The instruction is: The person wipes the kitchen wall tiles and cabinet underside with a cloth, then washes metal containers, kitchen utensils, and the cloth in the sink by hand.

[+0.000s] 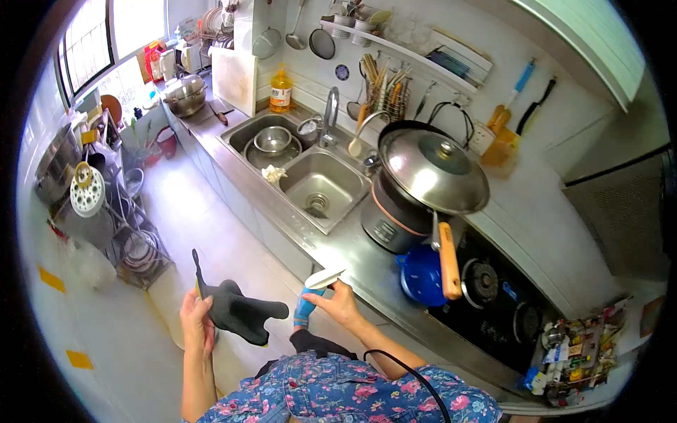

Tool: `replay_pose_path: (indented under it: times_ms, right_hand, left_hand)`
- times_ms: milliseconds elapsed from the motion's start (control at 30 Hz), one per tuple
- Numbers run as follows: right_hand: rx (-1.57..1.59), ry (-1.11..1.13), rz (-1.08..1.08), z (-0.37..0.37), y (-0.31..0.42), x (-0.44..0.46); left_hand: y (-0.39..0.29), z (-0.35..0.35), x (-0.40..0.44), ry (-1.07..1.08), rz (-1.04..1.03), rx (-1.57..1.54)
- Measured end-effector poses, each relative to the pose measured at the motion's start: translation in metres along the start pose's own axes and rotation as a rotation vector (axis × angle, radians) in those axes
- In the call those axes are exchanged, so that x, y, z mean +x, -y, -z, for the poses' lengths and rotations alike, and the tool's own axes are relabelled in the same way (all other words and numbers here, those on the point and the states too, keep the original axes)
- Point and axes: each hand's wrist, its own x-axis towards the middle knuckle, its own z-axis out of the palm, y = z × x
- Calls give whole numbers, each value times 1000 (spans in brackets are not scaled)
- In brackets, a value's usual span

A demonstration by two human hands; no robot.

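Observation:
In the head view my left hand grips the edge of a dark grey glove, with thumb and fingers closed on it. The glove hangs in front of my body, its finger parts pointing right, and a thin yellow edge shows. My right hand is closed around a pale, flat, elongated thing whose kind I cannot make out. It is beside the counter's front edge. Just below it appears a blue shoe on my foot, partly covered by the hand.
Along the counter are a double sink with metal bowls, a cooker pot under a lidded wok, a blue colander and a gas stove. A rack with cookware stands left.

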Motion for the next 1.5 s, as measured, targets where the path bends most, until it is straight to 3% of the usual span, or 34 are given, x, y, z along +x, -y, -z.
replay_pose_path:
  times_ms: [333,433,533,633,800,900,1000,1167,1233,1333,1367,1500]
  right_hand:
    - [-48,-126,84,-18,8,185]
    - [65,-152,-71,-21,24,230]
    - [124,-278,-122,-33,5,278]
    - [64,-383,40,-47,-6,330]
    - [-11,-619,127,-75,7,425]
    - [72,-719,55,-93,20,486]
    - [106,-809,14,-94,-18,560]
    - [-56,-1086,173,-106,21,651]
    - [53,-1087,57,-107,27,684]
    - [8,-1119,1,-99,-13,740]
    - [-61,-1159,8,-97,-6,785]
    - [-186,-1194,-41,-93,-102,839]
  left_hand:
    - [-48,-18,147,-48,-60,-33]
    - [-60,-18,192,-29,-92,-23]
    - [-75,-19,240,0,-93,-34]
    - [-93,-25,286,22,-51,-46]
    - [-116,-11,373,103,18,-62]
    - [-133,1,421,150,81,-43]
    - [-147,11,473,216,84,18]
    - [-168,14,535,242,108,92]
    - [-170,18,558,236,113,92]
    - [-184,14,586,222,170,101]
    - [-236,-11,591,173,103,155]
    - [-183,-2,635,85,135,181]
